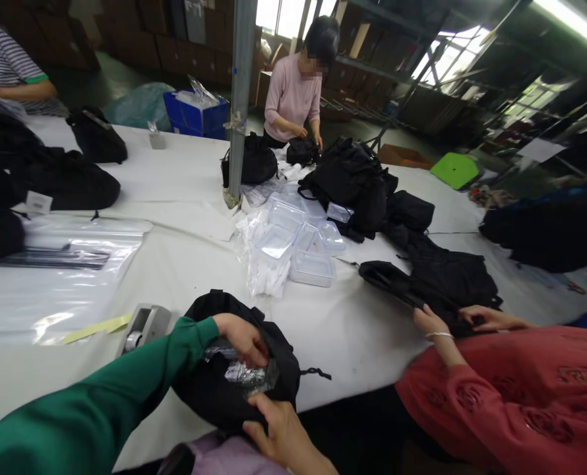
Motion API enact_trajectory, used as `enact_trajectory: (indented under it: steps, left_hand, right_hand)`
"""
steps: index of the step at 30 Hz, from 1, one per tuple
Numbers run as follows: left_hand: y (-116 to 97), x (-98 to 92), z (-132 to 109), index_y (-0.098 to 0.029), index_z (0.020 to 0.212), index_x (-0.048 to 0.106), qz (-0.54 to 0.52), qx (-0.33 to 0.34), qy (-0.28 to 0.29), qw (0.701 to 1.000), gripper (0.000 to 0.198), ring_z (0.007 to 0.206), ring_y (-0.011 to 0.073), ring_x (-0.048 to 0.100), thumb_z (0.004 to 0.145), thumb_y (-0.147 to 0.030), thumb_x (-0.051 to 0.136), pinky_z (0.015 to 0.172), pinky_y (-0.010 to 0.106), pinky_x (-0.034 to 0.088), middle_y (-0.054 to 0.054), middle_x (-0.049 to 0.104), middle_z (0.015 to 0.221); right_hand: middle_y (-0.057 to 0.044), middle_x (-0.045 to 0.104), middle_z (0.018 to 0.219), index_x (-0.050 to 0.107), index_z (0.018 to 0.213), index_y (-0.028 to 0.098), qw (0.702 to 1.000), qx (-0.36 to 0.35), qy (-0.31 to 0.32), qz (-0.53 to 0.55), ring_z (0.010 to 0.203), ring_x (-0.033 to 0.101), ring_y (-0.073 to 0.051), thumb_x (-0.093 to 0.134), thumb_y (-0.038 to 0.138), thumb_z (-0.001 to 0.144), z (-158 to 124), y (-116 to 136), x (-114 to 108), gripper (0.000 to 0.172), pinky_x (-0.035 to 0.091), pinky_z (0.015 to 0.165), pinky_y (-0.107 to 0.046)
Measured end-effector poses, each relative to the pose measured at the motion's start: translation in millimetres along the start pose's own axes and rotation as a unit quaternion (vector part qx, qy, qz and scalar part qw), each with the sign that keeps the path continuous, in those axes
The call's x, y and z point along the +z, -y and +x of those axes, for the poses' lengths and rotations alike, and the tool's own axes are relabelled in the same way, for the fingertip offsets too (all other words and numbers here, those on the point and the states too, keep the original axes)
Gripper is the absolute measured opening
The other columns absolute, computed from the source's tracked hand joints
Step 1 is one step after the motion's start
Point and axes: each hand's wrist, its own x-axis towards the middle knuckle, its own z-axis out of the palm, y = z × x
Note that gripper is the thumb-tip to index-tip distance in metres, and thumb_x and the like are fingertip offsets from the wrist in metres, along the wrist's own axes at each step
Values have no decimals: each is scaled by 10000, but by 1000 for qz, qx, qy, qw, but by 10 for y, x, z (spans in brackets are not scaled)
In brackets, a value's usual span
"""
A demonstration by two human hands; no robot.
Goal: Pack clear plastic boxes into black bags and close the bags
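A black fabric bag [214, 404] lies open on the table just before me, with a cord hanging from its right side. Reaching into its mouth from the left, my left hand [244, 340] in a green sleeve has its fingers curled at a crinkled, shiny plastic packet [247, 373]; its fingertips are partly hidden. My right hand [281, 429] is at the bag's near rim, pinching the fabric between thumb and fingers.
Clear plastic boxes [313, 269] and black bags [347, 181] lie mid-table. A tape dispenser [148, 323] and plastic sheets [76, 297] are left. Beside me on the right, a co-worker in red [511, 396] handles a black bag. A metal post [241, 99] stands ahead.
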Motion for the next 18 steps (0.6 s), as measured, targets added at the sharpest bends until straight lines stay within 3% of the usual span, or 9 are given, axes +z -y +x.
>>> enact_trajectory:
  steps: [3,6,8,10,13,16,18]
  left_hand:
    - [-216,-375,202,-190,960,697,-4,23,-60,998,313,774,187,694,805,-462,696,685,306,572,45,733,876]
    - [-303,-817,574,-179,1156,609,6,32,-231,972,352,989,175,653,959,-431,463,847,324,539,80,673,1135]
    - [-232,-1001,870,-154,1171,583,28,5,-329,944,325,1058,196,615,960,-381,485,903,380,518,96,627,1195]
    - [-75,-1036,1144,-143,1119,600,55,-36,-378,924,297,1049,220,607,921,-362,572,911,438,513,90,625,1163]
    - [209,-905,1443,-148,1081,616,89,-86,-395,910,281,1031,224,609,887,-351,632,908,461,515,76,629,1136]
    - [400,-819,1591,-153,1100,610,100,-101,-407,902,276,1026,219,611,896,-340,620,892,447,526,77,624,1146]
    - [443,-879,1609,-153,1093,611,94,-92,-417,899,265,996,207,619,906,-342,606,869,427,536,73,631,1124]
  right_hand:
    - [-32,674,771,605,1037,185,1000,-5,-4,-7,672,645,-197,590,264,828,82,-53,7,224,450,611,-259]
    - [-19,660,747,602,1024,192,1000,-5,-6,-5,647,636,-192,600,258,816,138,-130,33,218,449,593,-259]
    - [-9,650,739,594,1021,197,1000,-6,-9,3,634,629,-185,605,250,813,163,-197,54,215,448,582,-255]
    - [-2,644,735,588,1019,199,1000,-4,-13,16,628,627,-181,619,235,800,184,-267,65,224,450,577,-250]
    - [-4,651,769,572,1025,200,999,-12,-16,50,664,642,-183,625,188,777,216,-343,37,254,464,601,-246]
    - [4,636,780,553,1020,205,996,-17,-21,81,675,642,-175,610,149,771,233,-368,-30,261,463,618,-241]
    - [11,619,762,545,998,209,996,-8,-30,81,656,631,-167,600,152,784,233,-375,-62,228,454,607,-238]
